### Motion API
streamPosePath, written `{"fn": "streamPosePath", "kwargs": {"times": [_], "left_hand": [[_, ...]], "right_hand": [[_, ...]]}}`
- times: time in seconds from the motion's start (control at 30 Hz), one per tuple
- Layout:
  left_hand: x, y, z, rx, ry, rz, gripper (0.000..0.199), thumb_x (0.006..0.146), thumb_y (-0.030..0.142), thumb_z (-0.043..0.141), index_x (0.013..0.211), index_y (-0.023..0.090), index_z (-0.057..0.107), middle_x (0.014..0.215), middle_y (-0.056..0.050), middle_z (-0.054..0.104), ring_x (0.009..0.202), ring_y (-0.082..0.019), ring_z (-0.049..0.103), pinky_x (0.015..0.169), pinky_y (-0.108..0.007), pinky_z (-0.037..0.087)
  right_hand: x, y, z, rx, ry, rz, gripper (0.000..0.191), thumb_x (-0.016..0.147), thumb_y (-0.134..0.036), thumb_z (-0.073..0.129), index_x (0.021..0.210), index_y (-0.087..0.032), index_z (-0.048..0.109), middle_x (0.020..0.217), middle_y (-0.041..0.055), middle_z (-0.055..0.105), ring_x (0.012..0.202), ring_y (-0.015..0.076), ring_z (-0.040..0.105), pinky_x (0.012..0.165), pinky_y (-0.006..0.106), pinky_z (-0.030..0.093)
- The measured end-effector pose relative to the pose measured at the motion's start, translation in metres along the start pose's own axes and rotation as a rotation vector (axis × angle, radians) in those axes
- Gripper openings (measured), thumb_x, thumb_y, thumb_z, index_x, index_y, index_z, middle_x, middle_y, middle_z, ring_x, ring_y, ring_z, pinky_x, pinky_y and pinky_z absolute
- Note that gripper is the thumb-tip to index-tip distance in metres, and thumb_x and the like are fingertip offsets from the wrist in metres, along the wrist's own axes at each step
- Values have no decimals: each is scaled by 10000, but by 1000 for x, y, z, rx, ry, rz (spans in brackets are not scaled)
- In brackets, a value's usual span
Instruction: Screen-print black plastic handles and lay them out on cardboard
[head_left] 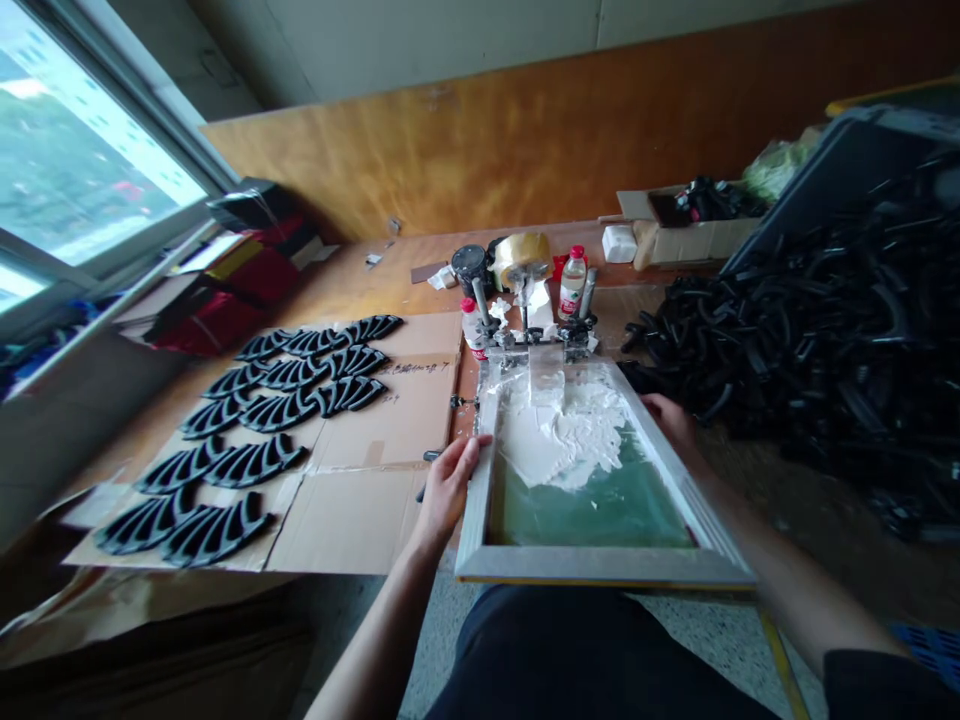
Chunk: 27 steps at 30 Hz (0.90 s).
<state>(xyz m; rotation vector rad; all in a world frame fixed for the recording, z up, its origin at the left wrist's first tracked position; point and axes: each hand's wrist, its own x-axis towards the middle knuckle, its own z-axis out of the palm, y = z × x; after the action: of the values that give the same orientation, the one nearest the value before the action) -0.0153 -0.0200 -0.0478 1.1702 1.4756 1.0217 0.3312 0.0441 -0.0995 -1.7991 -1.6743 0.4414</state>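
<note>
A silkscreen frame (600,562) with metal edges and green mesh lies in front of me, hinged to a clamp (532,345) at its far end. Thick white paste (562,440) covers the far part of the mesh. My left hand (448,482) is closed at the frame's left edge, thumb side against it. On the other side, my right hand (671,420) is beside the right edge, partly hidden and smeared by motion. Its fingers cannot be made out. To the left, several black ribbed, wing-shaped pieces (274,460) lie in rows on cardboard (360,435).
A large heap of black curved parts (810,320) covers the right side. Behind the clamp stand a red-capped bottle (572,283), a tape roll (523,257) and a dark tub (470,265). An open carton (697,240) sits farther back, before a wooden panel (480,150).
</note>
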Motion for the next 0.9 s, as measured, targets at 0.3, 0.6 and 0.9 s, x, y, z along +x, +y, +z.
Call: {"fn": "streamPosePath", "kwargs": {"times": [0.3,0.6,0.9], "left_hand": [[3,-82,24,223,-30,-129,645,843,508,555,1417,223,478,662,47,510,565,-102,472,545,-207,362],[7,-99,22,296,-55,-96,595,884,530,487,1408,248,480,731,21,576,681,-144,553,612,-236,392],[6,-92,23,291,-38,-93,574,881,486,505,1381,205,509,691,22,548,655,-139,533,590,-232,386]], "right_hand": [[16,-103,50,-262,-227,-475,302,773,-235,732,1051,-179,629,1127,114,614,1065,275,567,917,404,478],[-45,-100,47,-362,-518,-879,175,790,-30,516,859,-159,612,862,71,641,847,209,558,695,300,401],[-33,-101,31,-256,-617,-879,96,787,-109,590,778,-203,604,792,16,640,784,174,559,643,269,365]]}}
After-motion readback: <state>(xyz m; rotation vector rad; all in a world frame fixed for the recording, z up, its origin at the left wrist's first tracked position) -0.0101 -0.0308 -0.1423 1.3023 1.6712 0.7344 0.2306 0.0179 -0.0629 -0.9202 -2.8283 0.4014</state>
